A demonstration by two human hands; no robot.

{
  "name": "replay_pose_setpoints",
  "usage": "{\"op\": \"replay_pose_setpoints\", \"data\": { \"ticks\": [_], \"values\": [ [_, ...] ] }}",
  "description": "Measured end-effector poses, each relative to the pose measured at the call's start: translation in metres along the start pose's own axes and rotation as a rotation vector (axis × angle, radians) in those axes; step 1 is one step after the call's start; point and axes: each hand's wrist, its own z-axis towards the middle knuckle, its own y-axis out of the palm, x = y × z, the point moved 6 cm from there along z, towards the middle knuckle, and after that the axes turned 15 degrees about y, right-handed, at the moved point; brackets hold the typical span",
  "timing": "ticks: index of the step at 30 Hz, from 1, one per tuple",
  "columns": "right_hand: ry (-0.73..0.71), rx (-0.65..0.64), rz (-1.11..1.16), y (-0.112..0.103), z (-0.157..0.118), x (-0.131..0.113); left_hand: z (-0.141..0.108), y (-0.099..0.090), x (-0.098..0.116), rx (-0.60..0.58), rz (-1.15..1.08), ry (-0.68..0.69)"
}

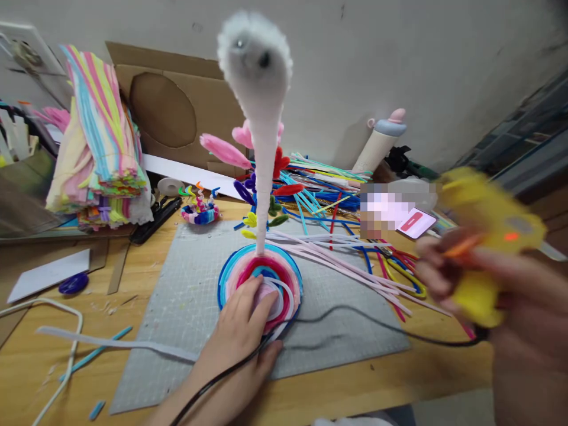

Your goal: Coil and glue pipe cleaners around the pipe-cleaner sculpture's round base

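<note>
My left hand (pixel 242 331) rests with its fingers spread on a round base (pixel 226 263) of coiled pipe cleaners in blue, pink and white. A pale strip (pixel 284 302) curves over the base beside its fingers. From the back of the base rises a white fuzzy stem (pixel 265 154) with a rounded top, and colored petal shapes (pixel 224 149) stand out around it. My right hand (pixel 470 278), blurred, is raised at the right and closed round a yellow glue gun (pixel 492 219) with an orange trigger. Its tip is smeared by motion.
A grey cutting mat (pixel 346 331) lies under the base. A black cable (pixel 377 319) crosses it and my left arm. Loose pipe cleaners (pixel 328 260), a phone (pixel 417 222), a bottle (pixel 379 142), a pipe-cleaner bundle (pixel 100 130) and cardboard (pixel 208 100) stand or lie behind.
</note>
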Motion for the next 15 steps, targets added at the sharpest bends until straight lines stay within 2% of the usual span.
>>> {"op": "replay_pose_setpoints", "data": {
  "ticks": [4, 8, 10, 13, 15],
  "values": [
    [0.17, -0.251, -0.264, 0.05, 0.006, 0.053, 0.004, 0.003, -0.001, -0.039, 0.021, 0.029],
    [0.242, -0.366, -0.44, 0.071, 0.006, 0.077, 0.006, 0.0, 0.002, -0.066, 0.066, 0.044],
    [0.213, -0.334, -0.547, 0.075, 0.007, 0.077, 0.007, -0.001, 0.003, -0.063, 0.093, 0.055],
    [0.135, -0.162, -0.762, 0.078, 0.012, 0.067, 0.007, -0.001, 0.003, -0.061, 0.106, 0.058],
    [0.113, -0.116, -0.884, 0.084, 0.013, 0.061, 0.007, -0.001, 0.004, -0.056, 0.118, 0.068]
  ]
}}
